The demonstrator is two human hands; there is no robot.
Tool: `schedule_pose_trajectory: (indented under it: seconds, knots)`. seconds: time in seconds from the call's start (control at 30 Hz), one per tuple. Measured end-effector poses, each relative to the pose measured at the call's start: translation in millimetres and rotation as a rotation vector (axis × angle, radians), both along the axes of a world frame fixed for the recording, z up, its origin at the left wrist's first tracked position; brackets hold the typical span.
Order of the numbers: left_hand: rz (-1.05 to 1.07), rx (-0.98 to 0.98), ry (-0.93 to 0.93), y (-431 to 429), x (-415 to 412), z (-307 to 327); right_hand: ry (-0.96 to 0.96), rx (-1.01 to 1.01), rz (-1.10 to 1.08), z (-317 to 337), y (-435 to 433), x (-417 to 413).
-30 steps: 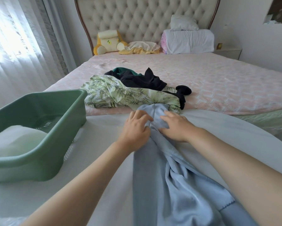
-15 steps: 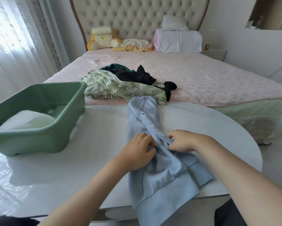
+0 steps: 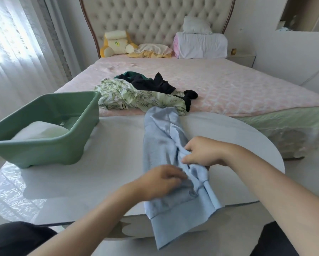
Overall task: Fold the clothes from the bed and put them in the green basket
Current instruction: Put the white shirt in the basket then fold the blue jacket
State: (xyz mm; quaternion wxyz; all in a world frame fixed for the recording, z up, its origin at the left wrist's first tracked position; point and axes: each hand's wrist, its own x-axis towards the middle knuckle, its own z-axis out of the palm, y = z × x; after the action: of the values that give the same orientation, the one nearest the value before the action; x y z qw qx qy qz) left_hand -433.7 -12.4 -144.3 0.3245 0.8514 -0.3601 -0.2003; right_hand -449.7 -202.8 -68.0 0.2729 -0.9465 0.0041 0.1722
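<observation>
- Head view, change: both hands have come back from the far end of the light blue garment, next to the pile on the bed, to its near part by the table's front edge. The hem now hangs over that edge.
- Head view, hands: the right hand has its fingers curled into a bunched fold at mid-garment and grips it. The left hand lies on the cloth just below, its fingers bent into the folds, apparently pinching them; motion blur softens the detail.
- Progress, done: one pale folded item lies in the green basket, which stands on the table to the left, well apart from the garment.
- Progress, outstanding: judged early. The blue piece is not yet folded. A leaf-print garment and a black garment lie crumpled on the bed, untouched.
- Condition of the piece: a long strip running from the bed's edge across the table, creased lengthwise and rumpled at the middle. It has a banded hem, and the cloth looks soft and limp.
</observation>
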Motion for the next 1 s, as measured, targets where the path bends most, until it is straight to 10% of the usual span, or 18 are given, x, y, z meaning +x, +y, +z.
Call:
schedule_pose_trajectory:
  seconds: [0.1,0.2,0.57,0.9,1.0]
  knots:
    - [0.511,-0.303,0.256,15.2,15.0,15.6,0.302,0.454,0.052,-7.0,17.7,-9.0]
    - [0.607,-0.332,0.499,26.0,18.1,18.9,0.327,0.409,0.071,-22.3,16.3,-1.6]
    - [0.498,0.300,-0.206,8.4,14.8,-13.8,-0.178,-0.080,0.068,-54.5,14.8,21.3]
    - [0.769,-0.202,0.222,25.2,10.4,-1.3,-0.415,-0.244,0.175,-63.8,24.2,31.9]
    - [0.671,0.066,0.061,44.9,11.5,0.4,-0.348,-0.322,0.223,-64.5,30.5,27.3]
